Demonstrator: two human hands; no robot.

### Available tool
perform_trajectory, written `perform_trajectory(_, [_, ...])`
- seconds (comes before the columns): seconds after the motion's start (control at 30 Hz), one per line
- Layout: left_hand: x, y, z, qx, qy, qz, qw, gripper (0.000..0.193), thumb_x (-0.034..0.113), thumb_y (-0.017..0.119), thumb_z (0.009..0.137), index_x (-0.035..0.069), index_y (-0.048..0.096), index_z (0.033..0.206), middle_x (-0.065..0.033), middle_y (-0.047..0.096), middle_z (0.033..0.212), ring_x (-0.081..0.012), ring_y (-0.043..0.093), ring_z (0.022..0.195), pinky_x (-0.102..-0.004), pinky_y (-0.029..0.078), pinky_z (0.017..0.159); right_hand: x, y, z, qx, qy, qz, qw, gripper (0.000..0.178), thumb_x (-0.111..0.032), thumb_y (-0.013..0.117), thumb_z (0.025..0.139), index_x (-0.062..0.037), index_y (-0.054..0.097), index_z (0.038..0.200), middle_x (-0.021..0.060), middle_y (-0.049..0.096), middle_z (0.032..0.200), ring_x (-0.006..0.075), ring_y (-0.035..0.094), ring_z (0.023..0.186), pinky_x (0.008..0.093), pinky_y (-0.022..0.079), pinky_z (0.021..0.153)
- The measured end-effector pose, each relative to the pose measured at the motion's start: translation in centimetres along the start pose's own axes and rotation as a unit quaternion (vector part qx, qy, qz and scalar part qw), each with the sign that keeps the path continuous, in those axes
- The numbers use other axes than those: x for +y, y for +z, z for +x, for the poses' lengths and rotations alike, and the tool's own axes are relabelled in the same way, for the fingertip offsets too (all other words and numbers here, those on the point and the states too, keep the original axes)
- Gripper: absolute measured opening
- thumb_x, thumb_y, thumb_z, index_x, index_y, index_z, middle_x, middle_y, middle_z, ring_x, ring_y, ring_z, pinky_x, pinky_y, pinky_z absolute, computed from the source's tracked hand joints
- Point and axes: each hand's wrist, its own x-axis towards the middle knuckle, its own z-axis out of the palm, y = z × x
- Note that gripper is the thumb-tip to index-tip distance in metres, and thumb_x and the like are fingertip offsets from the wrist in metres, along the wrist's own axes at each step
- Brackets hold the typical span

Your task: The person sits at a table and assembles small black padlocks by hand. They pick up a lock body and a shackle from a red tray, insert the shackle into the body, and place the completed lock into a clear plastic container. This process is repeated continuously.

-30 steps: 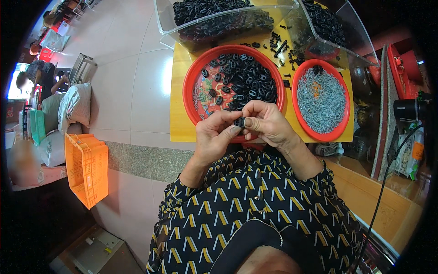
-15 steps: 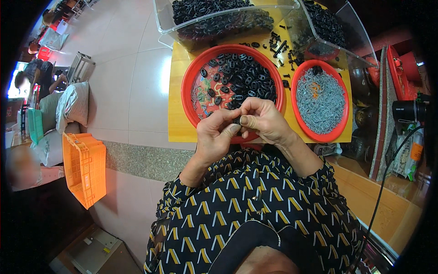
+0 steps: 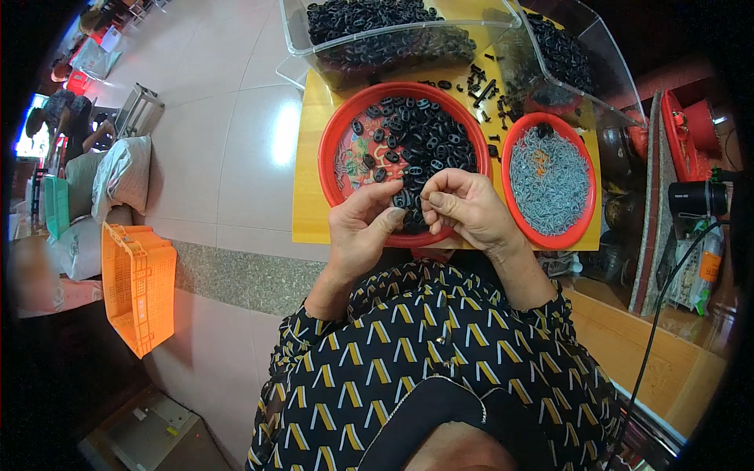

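Note:
Both my hands are over the near rim of a round red tray (image 3: 324,165) of small black oval parts with two holes (image 3: 440,141). Between the thumb and fingertips of my left hand (image 3: 361,228) is one such black oval part (image 3: 400,200). My right hand (image 3: 475,212), just to its right, has thumb and fingers pinched together; whatever they hold is too small or hidden to make out. Right of that hand lies an oval red tray (image 3: 509,208) full of small grey screws (image 3: 550,184), with a few orange pieces among them.
Clear plastic bins (image 3: 400,35) of black parts stand at the table's far side. Loose black pieces (image 3: 483,90) are scattered on the yellow table (image 3: 310,212). An orange crate (image 3: 140,290) sits on the floor at left, below white sacks (image 3: 122,177). Another person (image 3: 67,122) is far left.
My hands were together on a black part; now they are a little apart, the right hand drawn off to the right. The whole view has shifted slightly.

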Motion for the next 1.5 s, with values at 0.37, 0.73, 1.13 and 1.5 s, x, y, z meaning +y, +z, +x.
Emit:
perform_trajectory(0.37, [0.2, 0.4, -0.4, -0.003, -0.019, -0.069, 0.997, 0.026, -0.005, 0.054, 0.079, -0.004, 0.052, 0.105, -0.0081, 0.059, 0.086, -0.0113, 0.058, 0.075, -0.0222, 0.048, 0.067, 0.7, 1.5, 0.6, -0.013, -0.032, -0.044, 0.998, 0.011, -0.005, 0.06, 0.079, 0.0008, 0.054, 0.086, 0.0031, 0.055, 0.075, 0.0089, 0.055, 0.063, 0.0208, 0.049, 0.054])
perform_trajectory(0.73, [-0.4, 0.0, -0.3, -0.001, -0.018, -0.092, 0.996, 0.026, -0.004, 0.055, 0.079, -0.004, 0.052, 0.105, -0.0101, 0.061, 0.085, -0.0139, 0.06, 0.073, -0.0252, 0.05, 0.067, 1.2, 1.8, 0.8, 0.004, -0.078, -0.075, 0.994, 0.013, -0.002, 0.059, 0.079, 0.0008, 0.052, 0.089, 0.0039, 0.056, 0.076, 0.0113, 0.058, 0.067, 0.0213, 0.049, 0.056])
perform_trajectory(1.13, [-1.2, -0.2, -0.2, 0.006, -0.032, -0.101, 0.994, 0.028, -0.003, 0.058, 0.078, -0.003, 0.052, 0.105, -0.0104, 0.061, 0.085, -0.0136, 0.06, 0.072, -0.0239, 0.05, 0.066, 0.6, 1.2, 0.7, 0.006, -0.079, -0.115, 0.99, 0.018, -0.001, 0.056, 0.08, 0.0028, 0.055, 0.098, 0.0052, 0.059, 0.08, 0.009, 0.057, 0.067, 0.0202, 0.048, 0.058])
perform_trajectory(1.5, [-0.5, 0.2, -0.2, 0.017, -0.022, -0.058, 0.998, 0.026, -0.007, 0.057, 0.076, -0.005, 0.052, 0.102, -0.0093, 0.06, 0.081, -0.0129, 0.059, 0.069, -0.0231, 0.05, 0.063, 0.6, 1.6, 0.7, 0.045, -0.204, -0.33, 0.92, 0.019, 0.001, 0.059, 0.074, 0.0028, 0.062, 0.093, 0.0096, 0.061, 0.084, 0.0129, 0.059, 0.073, 0.0227, 0.048, 0.064])
